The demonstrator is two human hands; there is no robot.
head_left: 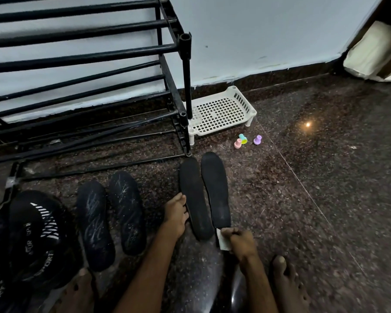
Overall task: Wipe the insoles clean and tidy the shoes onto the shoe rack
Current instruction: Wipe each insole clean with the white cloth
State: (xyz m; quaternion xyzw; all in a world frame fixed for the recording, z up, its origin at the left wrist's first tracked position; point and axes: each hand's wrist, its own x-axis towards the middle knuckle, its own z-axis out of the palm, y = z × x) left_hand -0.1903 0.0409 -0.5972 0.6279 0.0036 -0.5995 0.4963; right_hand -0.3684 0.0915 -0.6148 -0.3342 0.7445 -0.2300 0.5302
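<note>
On floor, dusty black insoles (195, 199); left hand (175, 216) flat, right hand (239, 241) gripping cloth (222, 243).

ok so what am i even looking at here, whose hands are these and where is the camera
No machine: a person works with bare hands, filmed by one wide-angle camera worn on the head, looking down at a dark speckled stone floor. The left hand rests against the edge of one plain black foam insole; a second plain black insole lies beside it. The right hand pinches a small white wipe at the second one's heel. Further left lie two scuffed dark insoles and black sports shoes. Behind stand a black metal shoe rack and a white plastic mesh tray, near three small pastel plastic pieces.
</note>
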